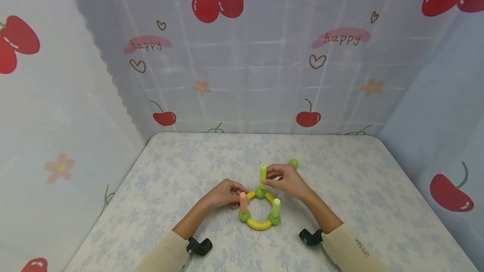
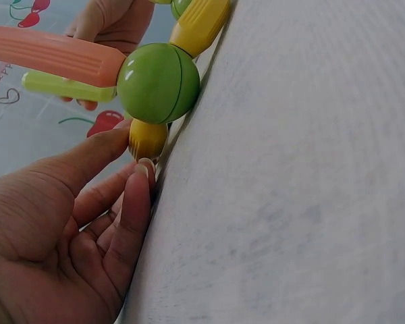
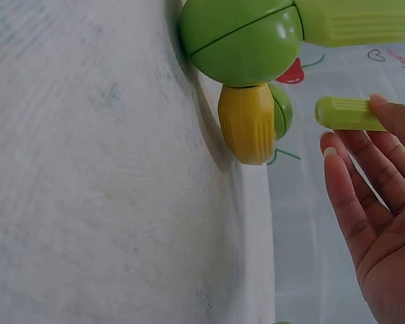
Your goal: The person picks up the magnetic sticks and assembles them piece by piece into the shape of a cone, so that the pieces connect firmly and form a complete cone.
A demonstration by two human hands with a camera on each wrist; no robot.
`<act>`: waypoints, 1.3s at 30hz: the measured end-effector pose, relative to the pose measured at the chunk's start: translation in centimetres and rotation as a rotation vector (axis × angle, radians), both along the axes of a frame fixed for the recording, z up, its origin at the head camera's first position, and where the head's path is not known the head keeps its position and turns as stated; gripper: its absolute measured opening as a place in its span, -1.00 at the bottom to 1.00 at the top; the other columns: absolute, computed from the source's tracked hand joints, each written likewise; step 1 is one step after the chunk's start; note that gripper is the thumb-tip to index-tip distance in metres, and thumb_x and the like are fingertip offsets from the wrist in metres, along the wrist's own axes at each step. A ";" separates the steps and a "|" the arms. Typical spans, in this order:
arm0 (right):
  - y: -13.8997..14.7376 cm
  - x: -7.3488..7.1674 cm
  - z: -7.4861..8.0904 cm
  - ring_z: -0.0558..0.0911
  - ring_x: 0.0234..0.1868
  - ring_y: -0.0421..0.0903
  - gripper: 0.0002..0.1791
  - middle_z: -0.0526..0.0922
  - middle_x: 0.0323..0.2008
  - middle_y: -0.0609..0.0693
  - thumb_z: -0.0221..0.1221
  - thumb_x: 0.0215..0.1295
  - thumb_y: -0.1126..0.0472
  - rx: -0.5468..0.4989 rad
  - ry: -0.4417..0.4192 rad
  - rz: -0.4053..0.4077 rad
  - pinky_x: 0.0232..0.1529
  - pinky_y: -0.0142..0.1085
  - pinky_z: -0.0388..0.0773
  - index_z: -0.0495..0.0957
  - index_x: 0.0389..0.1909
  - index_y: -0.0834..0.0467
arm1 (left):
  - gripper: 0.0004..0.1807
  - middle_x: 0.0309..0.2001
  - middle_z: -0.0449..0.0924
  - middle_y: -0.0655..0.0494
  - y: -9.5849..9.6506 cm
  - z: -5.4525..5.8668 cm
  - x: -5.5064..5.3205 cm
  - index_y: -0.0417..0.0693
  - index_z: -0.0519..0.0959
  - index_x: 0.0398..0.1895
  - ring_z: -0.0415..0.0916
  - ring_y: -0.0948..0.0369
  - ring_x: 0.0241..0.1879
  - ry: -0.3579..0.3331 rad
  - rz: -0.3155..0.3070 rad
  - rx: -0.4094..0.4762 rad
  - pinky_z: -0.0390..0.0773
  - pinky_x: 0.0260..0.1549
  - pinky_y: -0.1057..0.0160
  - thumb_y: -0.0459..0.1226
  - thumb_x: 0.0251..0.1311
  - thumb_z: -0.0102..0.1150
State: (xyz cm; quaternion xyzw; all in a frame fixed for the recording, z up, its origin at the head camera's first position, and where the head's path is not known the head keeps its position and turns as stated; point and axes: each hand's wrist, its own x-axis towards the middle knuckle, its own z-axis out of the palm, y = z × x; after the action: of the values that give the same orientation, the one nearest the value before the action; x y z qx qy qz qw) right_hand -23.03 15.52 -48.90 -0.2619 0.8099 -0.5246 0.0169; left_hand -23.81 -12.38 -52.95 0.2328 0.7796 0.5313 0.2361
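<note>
A ring of yellow curved pieces (image 1: 259, 224) joined by green balls (image 2: 158, 83) lies on the table. A salmon rod (image 1: 243, 203) stands on the left ball and a light green rod (image 1: 276, 208) on the right one. With thumb and fingers, my left hand (image 1: 224, 193) pinches the yellow curved piece (image 2: 148, 140) at the ring's back left. My right hand (image 1: 289, 179) holds another light green rod (image 3: 354, 113) upright over the back ball (image 1: 260, 192). In the right wrist view, a small gap separates this rod's lower end from that ball.
A loose green ball (image 1: 293, 163) lies behind my right hand. The table (image 1: 181, 158) has a pale floral cover, and a cherry-print curtain (image 1: 242, 53) hangs around its back and sides.
</note>
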 end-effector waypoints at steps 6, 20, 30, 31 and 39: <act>-0.1 0.2 0.0 0.73 -0.14 -0.17 -0.79 0.77 -0.20 -0.12 0.41 0.28 0.14 0.044 0.018 0.007 -0.28 -0.27 0.66 0.72 -0.09 0.02 | -0.73 -0.41 0.71 0.04 0.0 0.2 0.1 -0.26 0.67 0.09 0.58 0.22 -0.57 0.005 -0.007 0.002 0.62 -0.54 0.28 -0.35 0.39 0.22; -0.4 0.2 -0.3 0.73 -0.15 -0.16 -0.84 0.77 -0.22 -0.13 0.42 0.26 0.16 0.072 0.037 0.060 -0.31 -0.27 0.66 0.73 -0.15 -0.01 | -0.73 -0.43 0.70 0.05 0.0 0.5 0.4 -0.27 0.66 0.10 0.59 0.22 -0.57 -0.004 -0.010 0.004 0.61 -0.54 0.30 -0.36 0.40 0.20; 0.9 -0.3 0.5 0.72 -0.05 -0.01 -0.73 0.75 -0.10 -0.05 0.40 0.28 0.25 0.125 -0.004 0.063 -0.19 -0.24 0.63 0.70 0.00 0.08 | -0.73 -0.44 0.69 0.07 0.0 0.4 0.3 -0.28 0.67 0.09 0.57 0.24 -0.58 -0.003 -0.003 0.003 0.59 -0.55 0.33 -0.38 0.39 0.22; 1.3 -0.4 0.6 0.71 -0.04 -0.01 -0.73 0.75 -0.09 -0.05 0.39 0.28 0.25 0.131 -0.003 0.049 -0.18 -0.22 0.63 0.70 0.00 0.09 | -0.73 -0.44 0.69 0.07 0.0 0.4 0.3 -0.28 0.67 0.09 0.57 0.24 -0.58 -0.004 -0.002 0.004 0.59 -0.55 0.33 -0.38 0.38 0.22; 4.5 -2.2 1.4 0.71 -0.06 -0.02 -0.74 0.75 -0.10 -0.02 0.41 0.27 0.23 0.110 0.095 -0.215 -0.13 -0.22 0.67 0.71 -0.02 0.13 | -0.73 -0.43 0.68 0.07 0.0 0.3 0.4 -0.27 0.67 0.09 0.57 0.23 -0.58 0.000 0.010 -0.001 0.59 -0.55 0.32 -0.38 0.38 0.22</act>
State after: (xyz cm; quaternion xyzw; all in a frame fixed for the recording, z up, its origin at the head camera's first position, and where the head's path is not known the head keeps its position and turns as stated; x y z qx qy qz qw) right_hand -25.24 20.01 -47.48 -0.1968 0.8608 -0.4650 -0.0637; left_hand -23.45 -12.35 -52.64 0.2287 0.7813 0.5319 0.2333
